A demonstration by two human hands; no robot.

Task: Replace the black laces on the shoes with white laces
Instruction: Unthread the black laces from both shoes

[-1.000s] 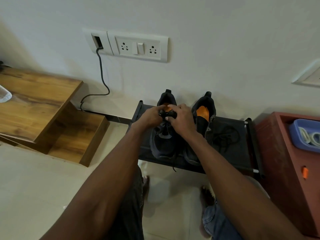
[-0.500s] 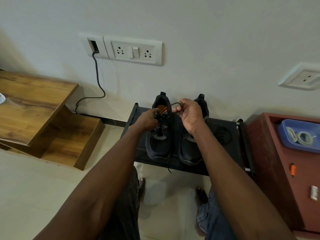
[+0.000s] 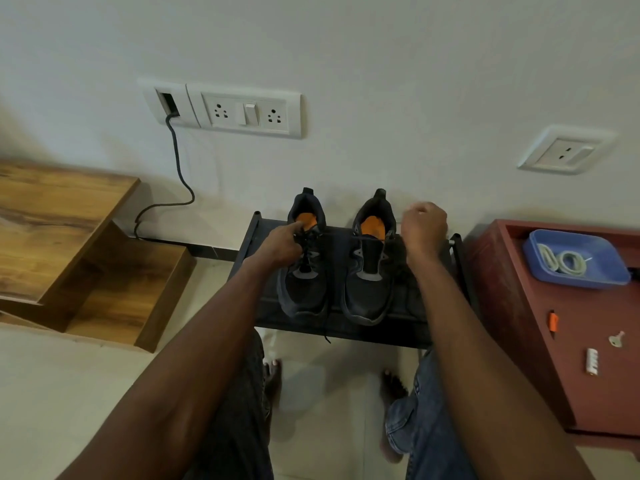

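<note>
Under the left hand [image 3: 282, 244], left shoe [image 3: 304, 268]; fingers pinch its black lace [image 3: 341, 236], which runs taut rightward to the fisted right hand [image 3: 423, 227] gripping it past the right shoe [image 3: 370, 265].

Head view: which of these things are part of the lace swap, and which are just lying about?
In the job:
left shoe, steadied by left hand
black lace, pulled taut by right hand
right shoe
white laces in blue tray

Lying about:
black rack
red cabinet
key
wooden shelf
wall sockets
</note>
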